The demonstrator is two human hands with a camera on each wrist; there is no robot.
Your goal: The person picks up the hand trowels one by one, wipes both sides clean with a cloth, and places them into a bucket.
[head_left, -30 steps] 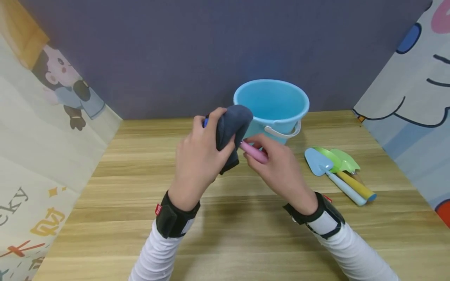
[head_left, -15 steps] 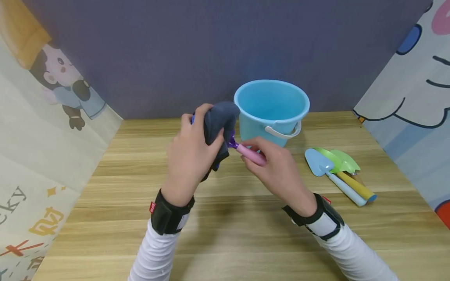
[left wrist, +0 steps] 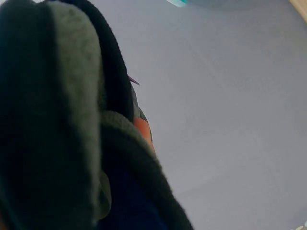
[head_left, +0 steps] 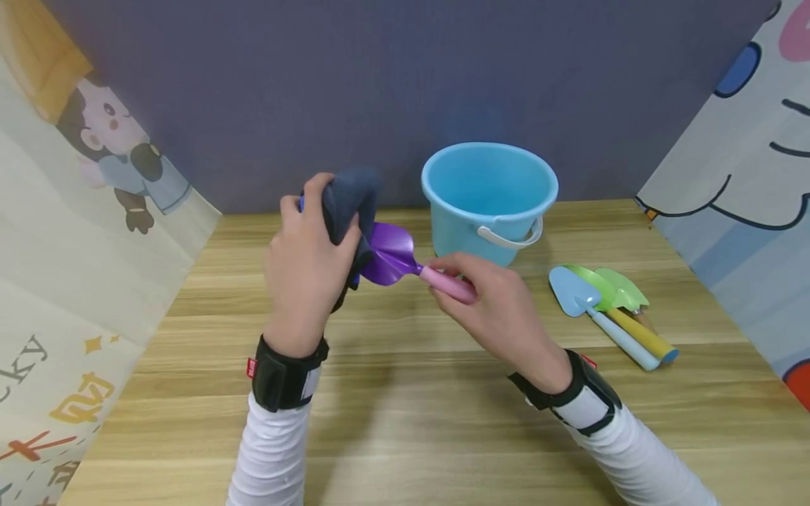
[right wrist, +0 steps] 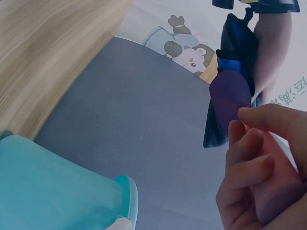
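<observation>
My right hand (head_left: pixel 500 309) grips the pink handle of a small toy shovel (head_left: pixel 391 254), its purple blade pointing left. The same shovel (right wrist: pixel 229 96) shows in the right wrist view, thumb and fingers curled round its handle. A dark grey-blue cloth (head_left: pixel 348 204) is bunched in my left hand (head_left: pixel 306 270), which holds it against the blade's far end. That end of the blade is hidden by cloth and fingers. In the left wrist view the cloth (left wrist: pixel 76 105) fills the left side, with a sliver of purple beyond it.
A light blue bucket (head_left: pixel 489 179) with a white handle stands at the back, right of the shovel. To the right on the wooden table (head_left: pixel 405 422) lie a blue trowel (head_left: pixel 574 292) and two green-bladed garden tools (head_left: pixel 623 289). A dark panel (head_left: pixel 316 91) rises behind the table.
My left hand has slid left with the cloth along the shovel, so most of the purple blade now shows. The right hand has stayed almost still, holding the handle.
</observation>
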